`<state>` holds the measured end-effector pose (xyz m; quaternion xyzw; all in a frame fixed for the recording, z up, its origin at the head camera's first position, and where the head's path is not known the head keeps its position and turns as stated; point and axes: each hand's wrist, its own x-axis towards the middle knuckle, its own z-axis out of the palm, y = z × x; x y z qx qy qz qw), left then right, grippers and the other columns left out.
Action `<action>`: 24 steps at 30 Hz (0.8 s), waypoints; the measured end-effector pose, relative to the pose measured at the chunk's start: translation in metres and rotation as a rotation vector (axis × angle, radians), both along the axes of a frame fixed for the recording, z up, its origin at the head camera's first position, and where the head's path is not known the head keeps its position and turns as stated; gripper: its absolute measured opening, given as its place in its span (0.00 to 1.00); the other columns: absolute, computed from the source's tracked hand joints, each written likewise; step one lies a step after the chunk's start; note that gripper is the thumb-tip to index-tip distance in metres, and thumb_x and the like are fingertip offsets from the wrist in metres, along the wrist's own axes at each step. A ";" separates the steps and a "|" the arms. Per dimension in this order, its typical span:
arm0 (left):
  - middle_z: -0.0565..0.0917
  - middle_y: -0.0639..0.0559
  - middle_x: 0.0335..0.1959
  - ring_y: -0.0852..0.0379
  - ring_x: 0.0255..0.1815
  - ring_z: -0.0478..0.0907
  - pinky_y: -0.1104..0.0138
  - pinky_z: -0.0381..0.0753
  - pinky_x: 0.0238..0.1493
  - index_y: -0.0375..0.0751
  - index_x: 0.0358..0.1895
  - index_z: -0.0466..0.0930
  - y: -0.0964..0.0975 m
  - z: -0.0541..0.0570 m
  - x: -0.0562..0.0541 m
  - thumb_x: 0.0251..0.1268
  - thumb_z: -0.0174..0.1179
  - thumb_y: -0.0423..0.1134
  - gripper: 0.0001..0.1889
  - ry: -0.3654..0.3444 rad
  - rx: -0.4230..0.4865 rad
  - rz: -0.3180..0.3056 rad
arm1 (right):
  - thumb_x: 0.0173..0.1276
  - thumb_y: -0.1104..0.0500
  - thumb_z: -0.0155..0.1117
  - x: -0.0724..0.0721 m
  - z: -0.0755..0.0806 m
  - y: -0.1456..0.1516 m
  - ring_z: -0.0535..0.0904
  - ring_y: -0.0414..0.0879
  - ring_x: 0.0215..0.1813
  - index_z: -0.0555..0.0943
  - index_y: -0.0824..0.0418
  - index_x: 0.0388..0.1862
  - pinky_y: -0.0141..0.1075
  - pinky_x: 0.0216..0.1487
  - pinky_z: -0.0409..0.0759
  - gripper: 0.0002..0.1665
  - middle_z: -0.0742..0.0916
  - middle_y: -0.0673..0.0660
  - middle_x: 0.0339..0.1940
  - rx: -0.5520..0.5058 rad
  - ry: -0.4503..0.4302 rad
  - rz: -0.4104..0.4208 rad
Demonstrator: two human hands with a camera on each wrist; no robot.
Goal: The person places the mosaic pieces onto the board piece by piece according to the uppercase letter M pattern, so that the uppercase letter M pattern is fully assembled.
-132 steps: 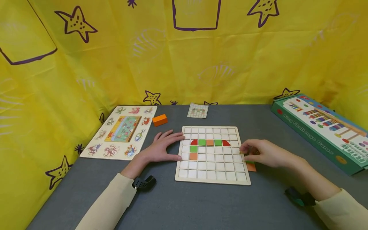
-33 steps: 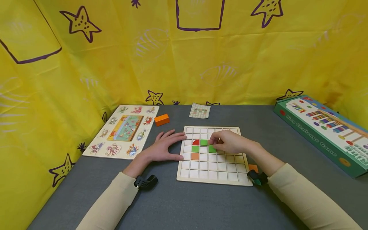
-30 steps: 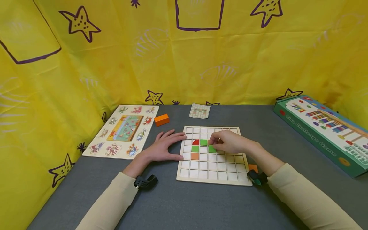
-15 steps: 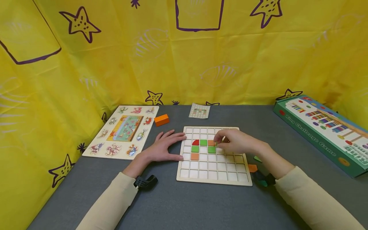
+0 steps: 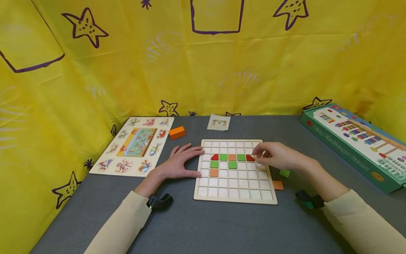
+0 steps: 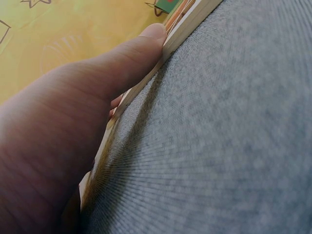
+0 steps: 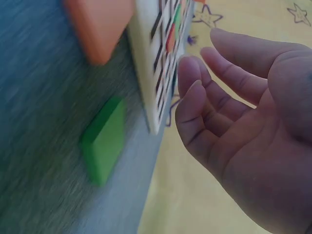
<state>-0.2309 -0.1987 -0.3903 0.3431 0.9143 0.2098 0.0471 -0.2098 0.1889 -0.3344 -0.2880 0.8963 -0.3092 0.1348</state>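
A wooden grid board (image 5: 234, 198) lies on the dark table. One row of it holds a red quarter-round tile (image 5: 215, 157), a green tile, an orange tile (image 5: 232, 157), another green tile and a second red quarter-round tile (image 5: 250, 158). Below them sit two green tiles, one of them under the orange tile (image 5: 232, 164), and an orange tile (image 5: 214, 173) at the left. My left hand (image 5: 177, 164) rests with spread fingers against the board's left edge. Over its right side hovers my right hand (image 5: 279, 155), fingers loosely bent; the right wrist view shows nothing between them.
Right of the board lie a loose green tile (image 5: 284, 173) and orange tile (image 5: 278, 185). A pattern card (image 5: 219, 122) is behind it. An orange block (image 5: 177, 132) and sea-animal puzzle board (image 5: 104, 169) are at left, a green game box (image 5: 349, 144) at right.
My right hand brought a green tile from the board's right side to the cell under the middle orange tile, let go and drew back rightward. My left hand stayed at the edge.
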 end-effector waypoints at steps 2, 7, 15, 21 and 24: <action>0.61 0.58 0.79 0.42 0.81 0.44 0.37 0.34 0.71 0.54 0.78 0.65 0.000 0.000 0.000 0.59 0.68 0.64 0.44 0.003 -0.001 0.001 | 0.71 0.62 0.68 0.000 -0.002 0.006 0.78 0.46 0.40 0.81 0.64 0.50 0.40 0.41 0.79 0.11 0.83 0.50 0.37 0.008 0.004 -0.008; 0.61 0.57 0.79 0.42 0.81 0.44 0.37 0.34 0.72 0.54 0.78 0.65 0.000 0.001 0.001 0.59 0.69 0.63 0.44 0.006 0.004 -0.001 | 0.70 0.61 0.69 0.000 -0.007 0.020 0.78 0.46 0.41 0.81 0.64 0.50 0.41 0.43 0.79 0.13 0.83 0.50 0.39 0.035 0.016 -0.037; 0.61 0.57 0.79 0.42 0.81 0.45 0.37 0.35 0.71 0.54 0.77 0.66 0.000 0.002 0.002 0.59 0.69 0.62 0.43 0.009 0.012 -0.008 | 0.68 0.58 0.72 0.003 -0.014 0.042 0.76 0.45 0.40 0.81 0.67 0.51 0.42 0.42 0.78 0.19 0.83 0.52 0.42 0.079 0.067 -0.039; 0.62 0.57 0.79 0.42 0.81 0.45 0.37 0.35 0.71 0.53 0.77 0.66 0.000 0.002 0.003 0.59 0.69 0.61 0.43 0.008 0.008 0.000 | 0.66 0.56 0.74 0.008 -0.019 0.053 0.76 0.43 0.39 0.81 0.66 0.50 0.41 0.42 0.78 0.20 0.82 0.51 0.42 0.078 0.091 -0.052; 0.62 0.57 0.79 0.42 0.81 0.46 0.36 0.35 0.71 0.53 0.77 0.66 0.001 0.003 0.003 0.59 0.69 0.62 0.43 0.009 0.010 -0.004 | 0.65 0.55 0.75 0.010 -0.021 0.058 0.76 0.43 0.40 0.81 0.66 0.50 0.42 0.43 0.78 0.21 0.82 0.51 0.41 0.082 0.099 -0.057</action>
